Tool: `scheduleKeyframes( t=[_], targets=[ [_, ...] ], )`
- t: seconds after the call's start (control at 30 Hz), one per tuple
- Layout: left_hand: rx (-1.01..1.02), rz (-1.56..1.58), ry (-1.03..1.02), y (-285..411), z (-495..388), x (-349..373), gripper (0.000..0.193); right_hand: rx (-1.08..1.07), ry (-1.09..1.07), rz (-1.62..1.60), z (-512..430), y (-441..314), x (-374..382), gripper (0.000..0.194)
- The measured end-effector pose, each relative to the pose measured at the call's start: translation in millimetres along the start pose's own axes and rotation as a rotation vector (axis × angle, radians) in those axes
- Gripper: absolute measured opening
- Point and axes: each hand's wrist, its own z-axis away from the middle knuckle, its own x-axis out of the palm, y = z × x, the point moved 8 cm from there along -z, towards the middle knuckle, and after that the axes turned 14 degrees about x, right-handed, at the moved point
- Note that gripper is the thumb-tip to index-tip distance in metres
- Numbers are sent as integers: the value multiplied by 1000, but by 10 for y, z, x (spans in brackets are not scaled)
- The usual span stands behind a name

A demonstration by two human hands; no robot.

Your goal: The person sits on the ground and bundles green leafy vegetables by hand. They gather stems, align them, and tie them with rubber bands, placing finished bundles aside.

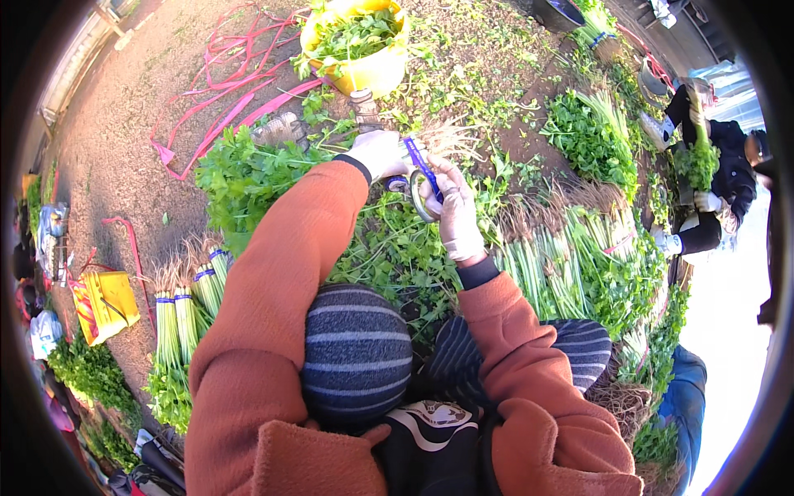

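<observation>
My left hand (pixel 377 154), in a pale glove, grips a bunch of leafy celery (pixel 260 177) near its root end. The leaves spread to the left, and thin pale roots (pixel 453 140) stick out on the right. My gloved right hand (pixel 458 217) holds a roll of tape (pixel 420 197) close beside the stalks. A purple printed tape strip (pixel 423 166) stretches from the bunch down to this hand. Between the hands sits a small purple and white round object (pixel 396 183), partly covered. Loose celery leaves (pixel 397 248) lie below both hands.
A yellow bucket (pixel 372 77) of leaves stands ahead, near tangled pink straps (pixel 242 68). Purple-banded celery bunches (pixel 170 325) lie left, by a yellow container (pixel 111 304). Unbanded celery (pixel 546 273) is piled right. A co-worker (pixel 735 167) sits far right, holding greens (pixel 698 164).
</observation>
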Motion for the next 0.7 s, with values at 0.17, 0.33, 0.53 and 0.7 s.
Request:
scheduleKeyframes(
  t=[0.17,0.33,0.53,0.7],
  targets=[
    [323,-123,53,178,46,-130,44,-51,155,97,570,165,-131,34],
    [628,15,40,191,58,-58,34,274,160,159,-27,1104,-878,22],
    [87,251,-86,-183,-123,-5,68,468,-224,325,-1862,822,-993,24],
    [40,233,-143,-161,-47,-98,65,175,-469,360,-1903,-540,257,52]
  ],
)
